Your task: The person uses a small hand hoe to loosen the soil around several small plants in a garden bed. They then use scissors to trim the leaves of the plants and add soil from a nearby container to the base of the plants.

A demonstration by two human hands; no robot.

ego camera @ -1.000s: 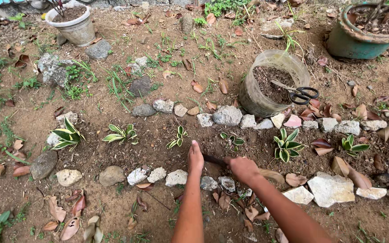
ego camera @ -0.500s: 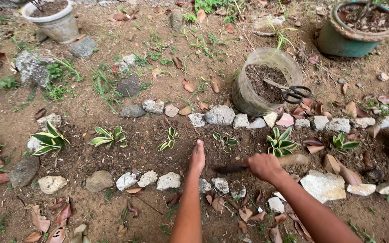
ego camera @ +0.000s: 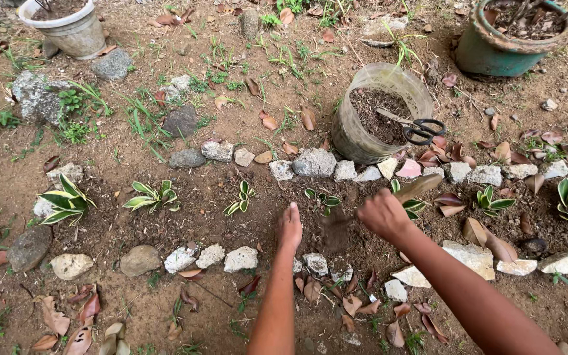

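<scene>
My left hand (ego camera: 290, 227) lies flat, fingers together, on the dark soil of a narrow stone-edged bed. My right hand (ego camera: 382, 213) is closed around a digging tool (ego camera: 419, 186); its brown handle sticks out up and to the right, and its dark end is blurred over the soil between my hands. A small green seedling (ego camera: 323, 199) stands just beyond that spot. More variegated seedlings (ego camera: 154, 196) grow in a row to the left and right.
A clear plastic tub of soil (ego camera: 363, 141) stands behind the far stone row with black-handled scissors (ego camera: 422, 129) on its rim. A green pot (ego camera: 494, 56) sits at the back right, a white pot (ego camera: 67, 29) at the back left. Dry leaves and pale stones (ego camera: 241, 258) lie around.
My right hand has moved up and right with the tool, whose dark end now blurs over the soil. My left hand stays flat on the same spot.
</scene>
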